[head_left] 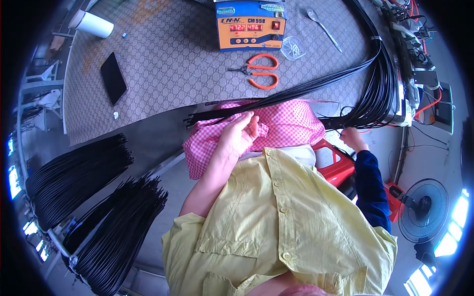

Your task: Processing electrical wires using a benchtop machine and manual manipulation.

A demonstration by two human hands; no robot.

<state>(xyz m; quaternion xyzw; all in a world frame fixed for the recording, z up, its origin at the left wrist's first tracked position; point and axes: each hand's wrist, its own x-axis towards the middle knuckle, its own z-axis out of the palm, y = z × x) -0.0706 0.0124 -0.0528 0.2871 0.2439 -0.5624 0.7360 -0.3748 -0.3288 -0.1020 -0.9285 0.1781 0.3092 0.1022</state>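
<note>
Your left hand (239,134) pinches the ends of the black cable bundle (296,93) over the pink checked cloth (291,126). Your right hand (351,138) grips the bundle's looped end beside the red stool (335,165).

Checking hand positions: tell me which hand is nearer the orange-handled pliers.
Left. The left hand is below the orange-handled pliers, at the black cable bundle over the pink checked cloth. The right hand is farther right, at the looped cables.

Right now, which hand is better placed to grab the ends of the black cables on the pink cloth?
The left hand: it rests on the pink checked cloth right by the black cable ends. The right hand is off by the looped cables.
</note>
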